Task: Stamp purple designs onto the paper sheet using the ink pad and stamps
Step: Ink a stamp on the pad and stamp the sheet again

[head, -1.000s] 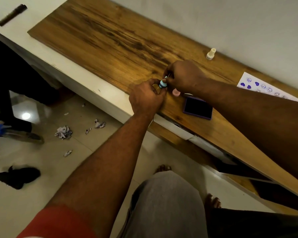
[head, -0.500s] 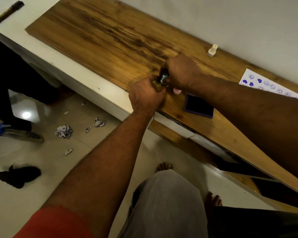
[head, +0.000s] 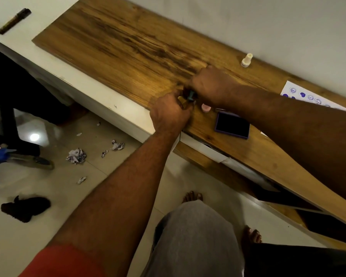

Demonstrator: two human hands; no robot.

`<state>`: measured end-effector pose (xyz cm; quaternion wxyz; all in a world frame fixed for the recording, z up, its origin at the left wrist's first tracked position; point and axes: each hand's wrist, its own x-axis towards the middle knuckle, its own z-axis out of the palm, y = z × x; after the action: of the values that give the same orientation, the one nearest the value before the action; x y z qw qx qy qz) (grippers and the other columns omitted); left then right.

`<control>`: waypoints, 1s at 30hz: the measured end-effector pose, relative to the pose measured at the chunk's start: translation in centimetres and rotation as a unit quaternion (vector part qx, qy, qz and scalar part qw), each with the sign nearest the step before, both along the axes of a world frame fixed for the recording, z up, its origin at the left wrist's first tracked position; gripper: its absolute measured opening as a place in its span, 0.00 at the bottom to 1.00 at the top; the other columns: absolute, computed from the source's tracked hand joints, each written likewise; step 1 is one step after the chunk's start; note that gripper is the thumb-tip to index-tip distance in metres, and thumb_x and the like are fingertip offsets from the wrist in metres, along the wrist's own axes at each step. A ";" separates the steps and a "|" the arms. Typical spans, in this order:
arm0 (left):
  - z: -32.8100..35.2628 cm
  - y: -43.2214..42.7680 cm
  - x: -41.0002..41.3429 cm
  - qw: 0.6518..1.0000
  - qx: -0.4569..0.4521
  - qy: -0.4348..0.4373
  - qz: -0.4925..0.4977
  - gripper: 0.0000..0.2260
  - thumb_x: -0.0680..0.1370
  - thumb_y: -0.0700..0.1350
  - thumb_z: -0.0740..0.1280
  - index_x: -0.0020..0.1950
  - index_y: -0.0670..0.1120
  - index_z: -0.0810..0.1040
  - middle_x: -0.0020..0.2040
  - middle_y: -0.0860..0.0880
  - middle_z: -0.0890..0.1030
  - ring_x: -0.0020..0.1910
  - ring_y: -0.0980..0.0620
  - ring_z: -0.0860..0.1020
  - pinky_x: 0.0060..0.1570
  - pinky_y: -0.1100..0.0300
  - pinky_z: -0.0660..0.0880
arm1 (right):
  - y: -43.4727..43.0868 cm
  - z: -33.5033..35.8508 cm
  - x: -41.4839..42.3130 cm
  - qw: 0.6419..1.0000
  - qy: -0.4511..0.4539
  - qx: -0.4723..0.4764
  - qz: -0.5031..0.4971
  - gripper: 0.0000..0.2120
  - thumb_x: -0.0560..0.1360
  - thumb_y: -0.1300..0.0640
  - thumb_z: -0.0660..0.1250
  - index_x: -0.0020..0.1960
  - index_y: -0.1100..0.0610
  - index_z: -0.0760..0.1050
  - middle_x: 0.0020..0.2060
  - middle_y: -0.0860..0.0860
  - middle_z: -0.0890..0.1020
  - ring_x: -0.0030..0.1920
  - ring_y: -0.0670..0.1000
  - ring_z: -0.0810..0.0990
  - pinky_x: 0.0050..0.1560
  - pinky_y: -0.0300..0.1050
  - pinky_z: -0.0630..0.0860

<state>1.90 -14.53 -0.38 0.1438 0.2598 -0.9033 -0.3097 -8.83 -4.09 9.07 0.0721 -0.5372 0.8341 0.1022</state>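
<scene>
My left hand (head: 169,112) and my right hand (head: 210,84) meet over the wooden board (head: 128,48), both pinched on a small blue stamp (head: 191,95) that is mostly hidden between the fingers. A pink stamp (head: 205,108) stands on the board just right of my hands. The open purple ink pad (head: 232,125) lies further right, near the board's front edge. A cream stamp (head: 246,60) stands by the wall. The white paper sheet (head: 306,95), with purple hearts and round prints, shows at the far right, partly covered by my right forearm.
A dark marker (head: 14,21) lies on the white counter at the top left. Crumpled paper scraps (head: 76,155) and a dark cloth (head: 25,208) are on the tiled floor. My knee in grey fabric (head: 196,236) and bare feet are below the counter.
Both hands have closed more tightly around the blue stamp, which shows less than before. The view has shifted slightly; the other stamps, pad and paper stay put.
</scene>
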 end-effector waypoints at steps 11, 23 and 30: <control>-0.1 -0.5 -0.3 1.000 -0.003 0.001 -0.029 0.19 0.77 0.63 0.70 0.65 0.58 0.82 0.43 0.57 0.79 0.46 0.52 0.81 0.43 0.57 0.71 | 0.9 -1.5 -1.2 0.987 -0.094 -0.094 -0.085 0.14 0.73 0.58 0.72 0.58 0.49 0.82 0.50 0.50 0.85 0.52 0.53 0.80 0.45 0.44 0.70; 0.0 -0.8 -0.6 0.999 -0.003 -0.044 -0.028 0.15 0.76 0.62 0.72 0.60 0.59 0.82 0.46 0.55 0.82 0.47 0.53 0.80 0.39 0.61 0.67 | 1.2 -0.8 -0.5 0.997 -0.053 -0.035 -0.042 0.22 0.67 0.60 0.78 0.60 0.50 0.80 0.51 0.52 0.83 0.54 0.56 0.80 0.48 0.49 0.76; 0.0 -0.7 -0.5 0.999 0.005 -0.046 -0.015 0.10 0.75 0.64 0.72 0.51 0.61 0.81 0.43 0.57 0.82 0.45 0.55 0.81 0.42 0.57 0.74 | 0.7 -0.9 -2.0 0.974 -0.162 -0.110 -0.110 0.16 0.72 0.56 0.77 0.58 0.48 0.79 0.48 0.44 0.83 0.49 0.48 0.82 0.43 0.42 0.72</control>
<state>1.39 -15.19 -0.34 0.0960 0.2608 -0.9112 -0.3040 -10.86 -3.35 8.15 0.1577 -0.4564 0.8713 -0.0872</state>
